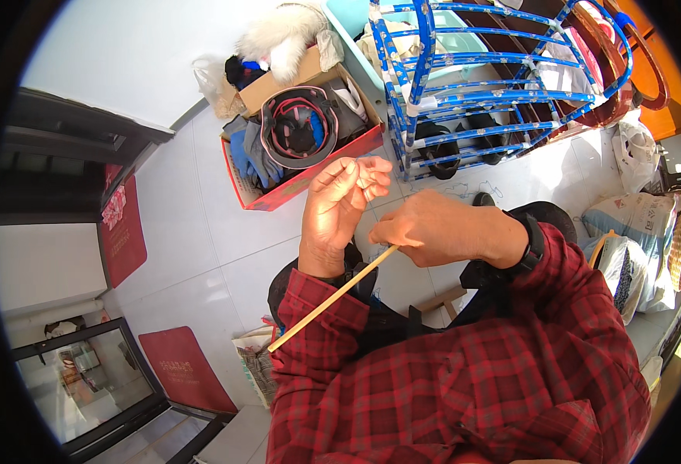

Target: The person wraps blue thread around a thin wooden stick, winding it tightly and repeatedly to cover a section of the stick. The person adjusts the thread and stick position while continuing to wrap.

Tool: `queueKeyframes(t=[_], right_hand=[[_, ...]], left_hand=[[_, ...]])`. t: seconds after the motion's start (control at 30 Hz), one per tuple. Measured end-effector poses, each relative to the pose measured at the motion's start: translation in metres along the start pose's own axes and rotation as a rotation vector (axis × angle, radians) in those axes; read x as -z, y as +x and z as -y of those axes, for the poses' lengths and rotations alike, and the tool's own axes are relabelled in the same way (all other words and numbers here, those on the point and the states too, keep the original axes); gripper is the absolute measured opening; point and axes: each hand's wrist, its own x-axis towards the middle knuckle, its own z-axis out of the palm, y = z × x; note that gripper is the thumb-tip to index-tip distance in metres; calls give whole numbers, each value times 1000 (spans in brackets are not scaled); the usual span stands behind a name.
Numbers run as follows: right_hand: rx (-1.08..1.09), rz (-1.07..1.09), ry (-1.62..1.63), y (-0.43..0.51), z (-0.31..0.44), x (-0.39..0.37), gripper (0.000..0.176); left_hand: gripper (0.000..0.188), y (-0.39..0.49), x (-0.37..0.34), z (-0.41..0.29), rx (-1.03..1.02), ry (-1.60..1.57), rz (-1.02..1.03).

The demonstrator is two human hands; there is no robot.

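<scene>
My right hand (445, 227) is closed around one end of a thin, pale wooden stick (334, 297). The stick slants down to the left and passes over my left forearm's plaid sleeve. Just left of it, my left hand (340, 203) is raised with the palm partly turned up and the fingers curled near the thumb. Whether something thin is pinched there cannot be made out. Thin blue strands (462, 188) show on the tiled floor (201, 249) beyond my right hand. My knees are on either side below the hands.
Ahead stands a rack of blue patterned tubes (427, 104) with dark shoes (439, 151) inside. A red cardboard box (311, 191) holds a helmet (300, 127) and gloves (250, 151). Behind them is a light-blue tub (349, 52). Sacks and bags (636, 226) line the right side.
</scene>
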Motion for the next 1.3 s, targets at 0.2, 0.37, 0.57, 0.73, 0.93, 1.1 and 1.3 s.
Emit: queueKeyframes(t=[0.2,0.37,0.57,0.73,0.93,1.1,1.3], right_hand=[[-100,-6,87,-8,-22,-5,10],[-251,115,25,-15,-38,2,19],[-393,282,-98,-37,-41,19,22],[-474,315,-228,-66,-34,34,22],[-570,324,-236,-96,-23,49,25],[-508,135,210,-98,9,69,29],[-749,-523,349,-83,24,100,35]], left_hand=[[21,-6,24,-21,-149,-71,-118],[19,-13,36,-42,-205,-130,-126],[17,-17,37,-48,-261,-136,-176],[16,-26,36,-52,-306,-160,-180],[15,-31,31,-53,-323,-173,-175],[16,-34,16,-49,-264,-49,-88],[16,-39,-15,-37,-163,200,-133]])
